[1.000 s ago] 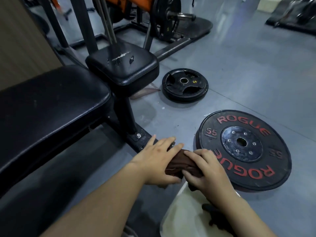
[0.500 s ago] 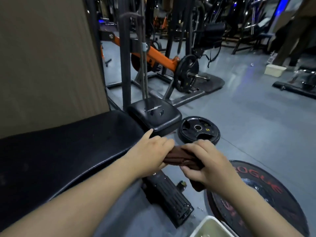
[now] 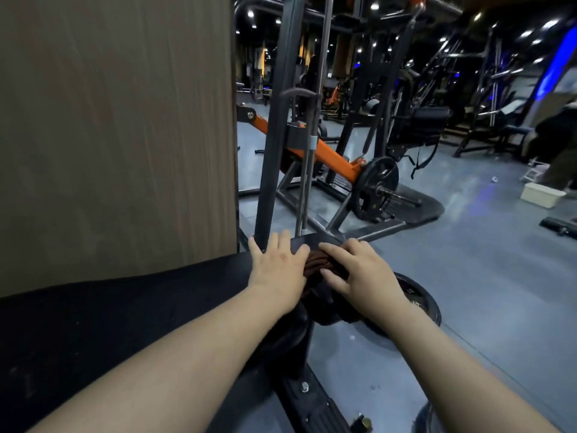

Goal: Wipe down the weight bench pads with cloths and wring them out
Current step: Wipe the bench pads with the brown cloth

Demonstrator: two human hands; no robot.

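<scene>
**Twisted cloth held at the bench's end**

The fingers of the left hand (image 3: 278, 267) and the right hand (image 3: 363, 275) curl round opposite ends of a brown cloth (image 3: 317, 264). It is wound into a rope between them, just past the end of the long black bench pad (image 3: 125, 323). A wood-grain panel (image 3: 118, 120) rises behind the pad. Grey floor (image 3: 484, 276) runs to an orange-armed machine (image 3: 335, 157) and a pale tub (image 3: 541, 195). The hands cover most of a smaller pad (image 3: 304, 240). The right wrist hides part of a floor plate (image 3: 420, 304), whose lettering is unreadable. The far room is dark and blurred.
</scene>
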